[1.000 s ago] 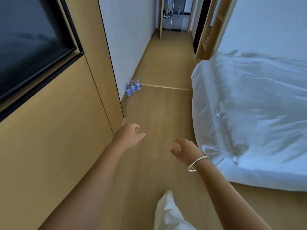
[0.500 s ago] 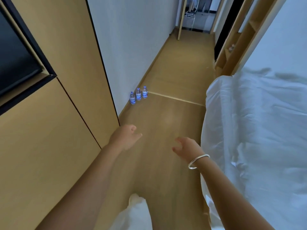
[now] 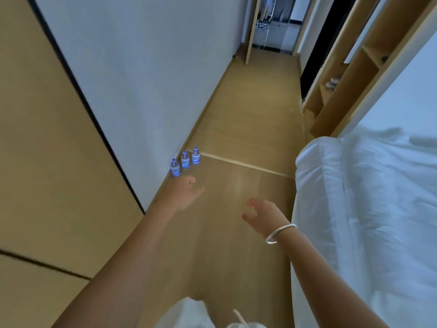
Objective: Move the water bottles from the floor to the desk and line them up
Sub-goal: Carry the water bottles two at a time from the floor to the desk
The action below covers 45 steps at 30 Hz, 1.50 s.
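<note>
Three bottles (image 3: 185, 160) stand upright in a tight row on the floor (image 3: 236, 185) against the wall. Both hands — left (image 3: 182, 194), right (image 3: 262, 215) — reach empty, fingers relaxed. Grabbing one carelessly could topple its neighbours.

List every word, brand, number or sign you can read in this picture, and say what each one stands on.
No text here can be read for certain.
Nearest water bottle: white lettering on a blue label, too blurred to read.
Middle water bottle: blue label with white marks, too small to read.
Farthest water bottle: blue label with a reddish mark, too blurred to read.
Wall, wooden panels, bed sheet: no writing visible.
</note>
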{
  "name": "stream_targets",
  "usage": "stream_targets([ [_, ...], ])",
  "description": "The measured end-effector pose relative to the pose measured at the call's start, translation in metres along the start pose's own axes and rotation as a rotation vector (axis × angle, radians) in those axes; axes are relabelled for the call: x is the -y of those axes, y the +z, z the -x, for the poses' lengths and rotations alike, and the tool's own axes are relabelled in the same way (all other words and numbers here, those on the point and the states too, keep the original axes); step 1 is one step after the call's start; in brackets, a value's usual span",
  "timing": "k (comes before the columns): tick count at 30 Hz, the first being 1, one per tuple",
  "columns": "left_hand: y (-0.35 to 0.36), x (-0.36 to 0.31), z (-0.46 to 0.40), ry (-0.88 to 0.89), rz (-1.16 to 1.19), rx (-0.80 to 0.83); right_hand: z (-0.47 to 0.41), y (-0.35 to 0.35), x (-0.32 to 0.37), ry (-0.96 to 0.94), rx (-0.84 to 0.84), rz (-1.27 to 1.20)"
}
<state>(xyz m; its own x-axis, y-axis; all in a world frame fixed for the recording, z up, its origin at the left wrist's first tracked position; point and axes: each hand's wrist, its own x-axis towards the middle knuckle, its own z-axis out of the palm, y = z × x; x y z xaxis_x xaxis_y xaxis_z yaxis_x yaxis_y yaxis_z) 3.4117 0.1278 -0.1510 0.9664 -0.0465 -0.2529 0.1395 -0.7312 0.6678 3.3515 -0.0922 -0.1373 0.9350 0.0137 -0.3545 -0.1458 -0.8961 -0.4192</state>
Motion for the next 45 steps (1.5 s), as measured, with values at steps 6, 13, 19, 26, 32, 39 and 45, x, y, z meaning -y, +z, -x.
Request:
stream_targets([
  [6, -0.001, -0.007, -0.102, -0.044, -0.006, 0.052, -0.100, -0.026, 0.001, 0.005, 0.040, -0.049],
  [13, 0.006, -0.022, -0.229, -0.166, -0.024, 0.054, -0.243, -0.062, -0.008, -0.051, 0.160, -0.034],
  [19, 0.002, -0.046, -0.334, -0.305, -0.054, 0.050, -0.381, -0.106, -0.021, -0.115, 0.237, 0.024],
  [26, -0.009, -0.049, -0.420, -0.495, -0.053, 0.014, -0.506, -0.132, -0.004, -0.150, 0.364, 0.056],
  [32, -0.010, -0.031, -0.494, -0.552, -0.037, 0.052, -0.589, -0.134, 0.017, -0.183, 0.452, 0.036],
  [39, -0.024, 0.006, -0.602, -0.596, -0.019, 0.100, -0.696, -0.110, 0.051, -0.122, 0.537, 0.024],
  [45, 0.006, 0.052, -0.673, -0.726, 0.072, 0.117, -0.770, -0.055, 0.050, -0.024, 0.584, -0.036],
])
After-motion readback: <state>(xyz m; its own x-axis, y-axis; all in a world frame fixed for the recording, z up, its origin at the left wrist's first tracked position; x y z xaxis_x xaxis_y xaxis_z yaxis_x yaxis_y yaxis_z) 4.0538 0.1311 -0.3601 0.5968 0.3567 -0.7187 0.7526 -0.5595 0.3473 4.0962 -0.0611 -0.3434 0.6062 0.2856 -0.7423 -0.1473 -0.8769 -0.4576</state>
